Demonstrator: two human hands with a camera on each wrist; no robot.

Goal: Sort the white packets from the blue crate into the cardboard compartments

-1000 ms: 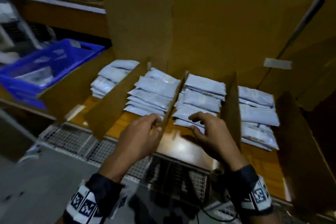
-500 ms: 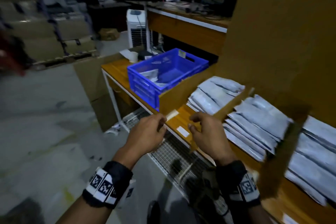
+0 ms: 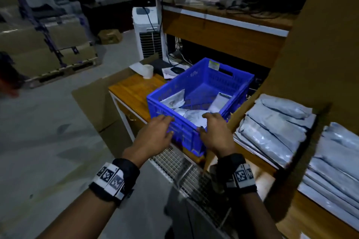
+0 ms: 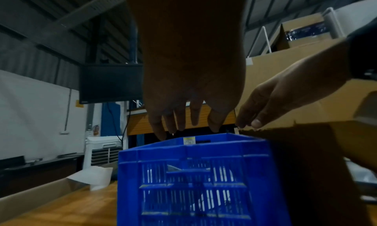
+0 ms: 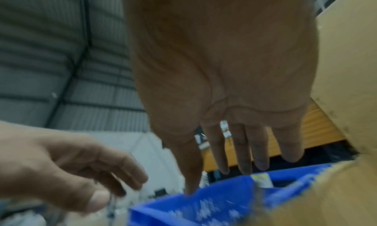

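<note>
Both hands were empty and reaching for the blue crate (image 3: 202, 91). The left hand (image 3: 155, 137) hovered at the crate's near rim with fingers straight and spread, holding nothing; the left wrist view showed its fingertips just above the rim, not clearly touching it. The right hand (image 3: 215, 136) was also spread, its fingers extended over the near corner and pointing into the crate, with nothing between them.

Just beyond the right fingertips lay the remaining white packets (image 3: 191, 114), a few loose and overlapping on the crate floor, one leaning against the left wall and another against the far right wall. To the right of the right hand, past a cardboard divider (image 3: 240, 110), stood the cardboard compartments (image 3: 314, 128), already holding stacked packets (image 3: 272, 122).

The likely risks came from the packets themselves: smooth and overlapping, so a quick grab could lift two at once or let one slide out. The right wrist sat close to the crate corner and the divider edge, so a hurried swing towards the compartments might knock the cardboard and disturb the stacks. The dim light would also make packet edges harder to judge.
</note>
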